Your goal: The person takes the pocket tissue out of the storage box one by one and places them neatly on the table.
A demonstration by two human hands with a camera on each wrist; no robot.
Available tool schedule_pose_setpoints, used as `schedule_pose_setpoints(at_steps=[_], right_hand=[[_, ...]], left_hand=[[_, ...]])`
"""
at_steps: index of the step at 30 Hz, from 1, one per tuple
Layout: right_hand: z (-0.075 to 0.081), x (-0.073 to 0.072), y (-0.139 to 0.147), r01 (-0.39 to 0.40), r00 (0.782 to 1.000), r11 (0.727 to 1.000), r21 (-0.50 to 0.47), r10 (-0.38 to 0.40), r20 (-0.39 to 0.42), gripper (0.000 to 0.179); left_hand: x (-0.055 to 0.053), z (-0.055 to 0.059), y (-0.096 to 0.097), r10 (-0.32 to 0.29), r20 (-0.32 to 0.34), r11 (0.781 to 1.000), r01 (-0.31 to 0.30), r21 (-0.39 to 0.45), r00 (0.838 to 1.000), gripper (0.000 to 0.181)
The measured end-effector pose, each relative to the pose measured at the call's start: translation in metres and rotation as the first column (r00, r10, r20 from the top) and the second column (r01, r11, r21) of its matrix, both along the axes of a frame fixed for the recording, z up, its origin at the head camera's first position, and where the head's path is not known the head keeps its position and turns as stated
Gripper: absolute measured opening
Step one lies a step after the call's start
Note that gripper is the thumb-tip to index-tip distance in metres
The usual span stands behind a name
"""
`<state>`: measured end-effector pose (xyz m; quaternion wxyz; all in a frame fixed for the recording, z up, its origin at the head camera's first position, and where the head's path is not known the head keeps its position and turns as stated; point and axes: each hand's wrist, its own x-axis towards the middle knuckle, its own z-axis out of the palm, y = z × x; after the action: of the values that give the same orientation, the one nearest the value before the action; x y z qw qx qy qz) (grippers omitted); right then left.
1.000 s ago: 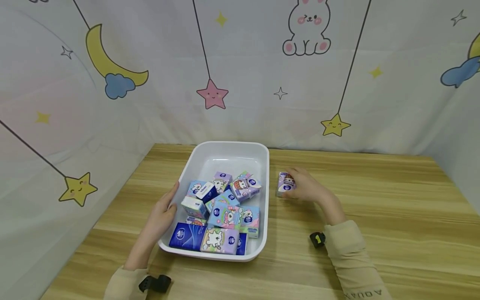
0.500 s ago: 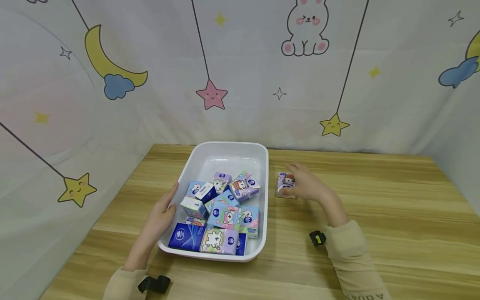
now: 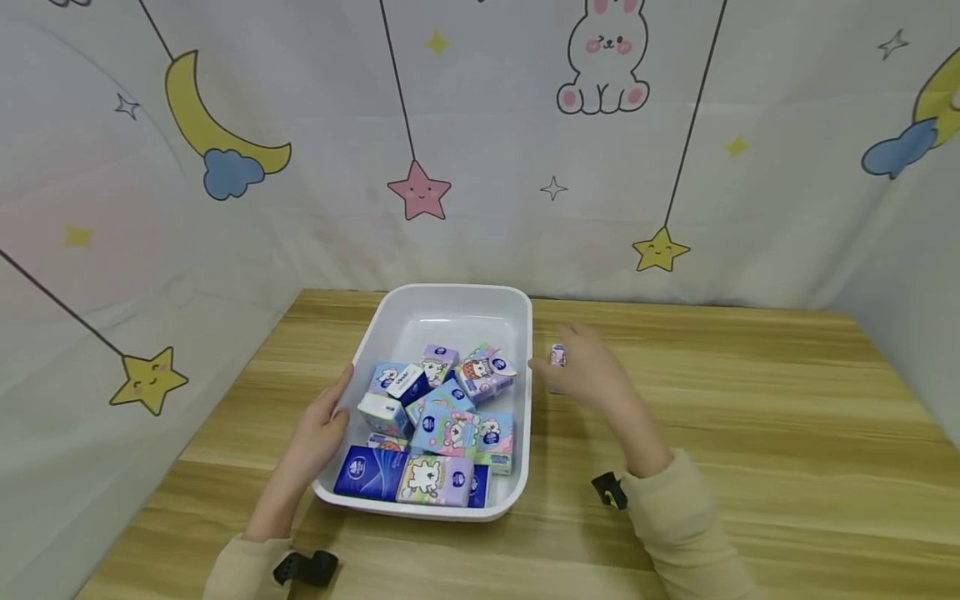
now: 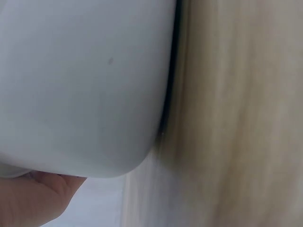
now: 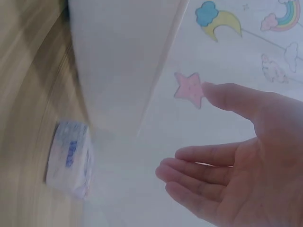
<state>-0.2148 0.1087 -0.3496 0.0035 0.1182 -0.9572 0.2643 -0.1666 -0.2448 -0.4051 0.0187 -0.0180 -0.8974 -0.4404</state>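
Note:
A white plastic tub [image 3: 480, 304] holds several small tissue packs [image 3: 447, 429] in blue, purple and pastel cartoon prints. My left hand [image 3: 315, 433] grips the tub's left rim, and in the left wrist view its fingers [image 4: 42, 196] sit at the lip. Just off the tub's right side, my right hand [image 3: 585, 371] has its thumb and fingers spread with nothing held. A single purple tissue pack [image 3: 557, 355] rests on the table, mostly covered by that hand in the head view. From the right wrist it shows whole, the pack [image 5: 68, 158] lying apart from the open palm [image 5: 265, 175].
The wooden table [image 3: 750, 417] runs back to a white cloth [image 3: 495, 233] printed with stars, a moon and a rabbit. The tub's high side wall [image 5: 118, 56] stands between the right hand and the packs inside.
My right hand has come off the lone tissue pack and moved left toward the tub's rim, fingers spreading. The pack stays on the table. My left hand keeps its place on the rim.

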Motion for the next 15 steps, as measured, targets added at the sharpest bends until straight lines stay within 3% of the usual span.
schedule_pose_setpoints(at_steps=[10,15], right_hand=[[0.003,0.013,-0.039,-0.013,0.999,0.999,-0.029,0.012,-0.037,0.067],[-0.004,0.016,-0.054,-0.016,0.999,0.999,0.032,0.018,-0.043,0.073]], left_hand=[[-0.002,-0.001,-0.001,0.001,-0.001,1.000,-0.001,-0.016,1.000,0.060],[-0.001,-0.001,0.000,-0.008,0.004,1.000,0.008,-0.001,1.000,0.060]])
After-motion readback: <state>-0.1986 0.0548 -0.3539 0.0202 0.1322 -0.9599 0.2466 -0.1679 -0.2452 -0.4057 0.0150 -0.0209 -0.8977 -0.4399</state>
